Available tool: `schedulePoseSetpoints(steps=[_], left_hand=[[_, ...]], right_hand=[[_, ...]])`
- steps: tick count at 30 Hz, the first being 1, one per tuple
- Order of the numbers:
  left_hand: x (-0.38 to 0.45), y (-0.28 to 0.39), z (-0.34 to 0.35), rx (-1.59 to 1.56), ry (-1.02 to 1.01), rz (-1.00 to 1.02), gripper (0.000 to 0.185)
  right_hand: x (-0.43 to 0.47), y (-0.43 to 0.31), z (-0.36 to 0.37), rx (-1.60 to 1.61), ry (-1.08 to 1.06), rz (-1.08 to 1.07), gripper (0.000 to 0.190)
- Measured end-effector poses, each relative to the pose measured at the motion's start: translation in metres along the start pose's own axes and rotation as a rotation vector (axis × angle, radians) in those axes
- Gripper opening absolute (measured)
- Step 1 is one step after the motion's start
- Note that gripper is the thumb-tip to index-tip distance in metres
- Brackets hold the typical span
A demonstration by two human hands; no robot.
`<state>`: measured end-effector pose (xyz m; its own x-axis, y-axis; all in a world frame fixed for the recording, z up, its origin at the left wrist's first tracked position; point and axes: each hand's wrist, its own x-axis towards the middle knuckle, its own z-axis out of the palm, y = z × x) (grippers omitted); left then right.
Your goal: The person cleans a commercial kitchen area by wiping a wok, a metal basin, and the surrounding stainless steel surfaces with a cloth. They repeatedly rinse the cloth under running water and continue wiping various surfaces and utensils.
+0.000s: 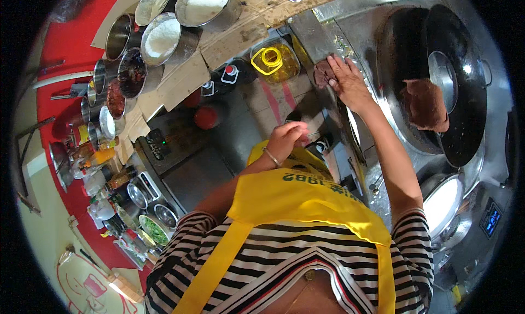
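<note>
My right hand [349, 83] presses down with spread fingers on a bunched brown cloth [322, 73]. That cloth lies at the near edge of the stainless-steel stove counter [308, 30], where small food scraps [341, 44] are scattered just beyond it. My left hand [289, 136] hovers before the yellow apron [283, 195], its fingers bent inward. Nothing shows in it, but the palm is hidden. To the right, a second brown cloth [426, 105] hangs over the rim of a large dark wok [461, 41], which stands tilted on the stove.
Metal pots of white powder [207, 0] and dark sauces [132, 72] line the cardboard-covered counter [213, 51] at left. A yellow-capped oil jug [287, 70] and dark bottles [233, 77] stand lower down. A bowl of chopped greens [154, 230] is at lower left; a bright round pan [445, 205] at lower right.
</note>
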<state>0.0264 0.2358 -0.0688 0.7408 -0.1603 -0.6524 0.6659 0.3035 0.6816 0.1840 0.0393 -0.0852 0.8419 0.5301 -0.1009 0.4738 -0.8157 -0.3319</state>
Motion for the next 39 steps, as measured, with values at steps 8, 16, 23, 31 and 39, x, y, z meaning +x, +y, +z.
schedulePoseSetpoints(steps=[8,16,23,31,39], left_hand=[[-0.013,0.010,-0.048,0.039,0.145,0.026,0.024],[-0.006,0.013,-0.044,0.138,0.060,0.099,0.025],[-0.002,0.018,0.030,0.609,-0.359,0.658,0.018],[0.002,-0.027,0.172,1.557,-0.857,1.154,0.039],[0.018,-0.094,0.219,1.758,-1.130,1.354,0.017]], right_hand=[[0.141,-0.021,0.010,-0.100,0.221,0.113,0.054],[0.081,-0.017,0.022,-0.169,0.248,-0.115,0.048],[-0.035,0.042,-0.046,0.129,0.100,0.073,0.018],[-0.215,-0.002,-0.127,0.773,0.443,0.837,0.020],[-0.380,-0.032,-0.095,1.019,1.183,1.176,0.027]])
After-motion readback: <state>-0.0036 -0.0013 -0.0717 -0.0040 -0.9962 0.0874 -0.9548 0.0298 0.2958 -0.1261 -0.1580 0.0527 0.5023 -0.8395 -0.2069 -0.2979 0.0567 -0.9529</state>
